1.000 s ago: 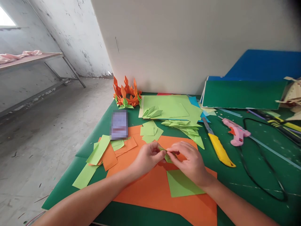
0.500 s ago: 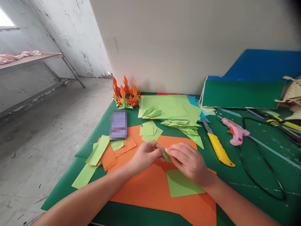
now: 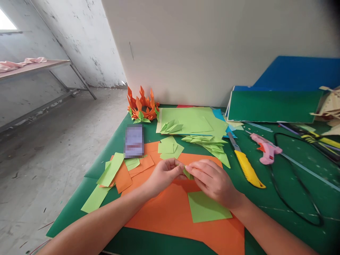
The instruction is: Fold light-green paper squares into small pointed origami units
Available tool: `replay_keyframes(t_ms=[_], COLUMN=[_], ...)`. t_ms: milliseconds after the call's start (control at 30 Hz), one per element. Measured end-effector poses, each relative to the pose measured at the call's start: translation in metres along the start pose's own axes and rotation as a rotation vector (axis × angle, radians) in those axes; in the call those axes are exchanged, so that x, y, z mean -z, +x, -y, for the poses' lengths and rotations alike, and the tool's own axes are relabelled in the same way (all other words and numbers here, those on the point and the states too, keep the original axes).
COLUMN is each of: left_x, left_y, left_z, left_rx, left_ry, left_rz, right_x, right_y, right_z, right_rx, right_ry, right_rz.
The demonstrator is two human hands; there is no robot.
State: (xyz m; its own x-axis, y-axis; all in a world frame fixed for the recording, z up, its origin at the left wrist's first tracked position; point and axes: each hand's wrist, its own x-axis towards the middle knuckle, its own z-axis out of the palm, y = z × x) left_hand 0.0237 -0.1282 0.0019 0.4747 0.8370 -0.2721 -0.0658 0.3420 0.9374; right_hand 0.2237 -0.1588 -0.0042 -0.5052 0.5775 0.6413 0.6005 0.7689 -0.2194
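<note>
Between my two hands is a small folded piece of green paper [image 3: 188, 173], mostly covered by fingers. My left hand [image 3: 166, 176] pinches its left side with thumb and forefinger. From the right, my right hand [image 3: 212, 180] grips the other side with closed fingers. Below them lies a large orange sheet [image 3: 159, 216], and a loose green paper square [image 3: 208, 207] rests on it under my right wrist. Folded green paper pieces [image 3: 208, 141] are heaped just beyond my hands. At the far left of the table stands an orange and green folded-paper crown [image 3: 142, 106].
Green and orange paper cuts [image 3: 113, 171] lie at the left, near a blurred purple object [image 3: 134, 141]. On the right are a yellow box cutter [image 3: 247, 168] and a pink glue gun [image 3: 265, 148] with a looping black cord. Boards [image 3: 273, 106] lean against the wall behind.
The green paper between my fingers has turned slightly, and my fingertips have shifted a little. Everything else on the table is unmoved.
</note>
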Motion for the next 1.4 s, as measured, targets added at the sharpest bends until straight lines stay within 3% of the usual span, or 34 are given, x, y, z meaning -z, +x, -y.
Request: replay_keyframes(t_ms=[233,333,800,1033,1400], left_x=[-0.0018,-0.0016,-0.0025,-0.0037,-0.0011], left_y=[-0.0009,-0.0017,-0.0001,-0.0023,0.0026], left_z=[0.0029,0.0038,0.0,-0.003,0.0006], left_rx=[-0.03,-0.042,0.034,0.075,0.052], left_ry=[0.147,0.166,0.095,-0.022,-0.022], left_rz=[0.012,0.026,-0.029,-0.002,-0.046], right_x=[-0.0016,-0.0033,-0.0027,-0.0037,-0.0045], right_y=[0.0064,0.0074,0.0092,0.0096,0.0096], right_z=[0.0057,0.0046,0.0067,0.0072,0.0061], right_rx=[-0.482,-0.579,-0.728,-0.71,-0.71], right_ry=[0.438,0.512,0.605,0.592,0.569], right_rz=[0.0,0.044,0.064,0.039,0.011])
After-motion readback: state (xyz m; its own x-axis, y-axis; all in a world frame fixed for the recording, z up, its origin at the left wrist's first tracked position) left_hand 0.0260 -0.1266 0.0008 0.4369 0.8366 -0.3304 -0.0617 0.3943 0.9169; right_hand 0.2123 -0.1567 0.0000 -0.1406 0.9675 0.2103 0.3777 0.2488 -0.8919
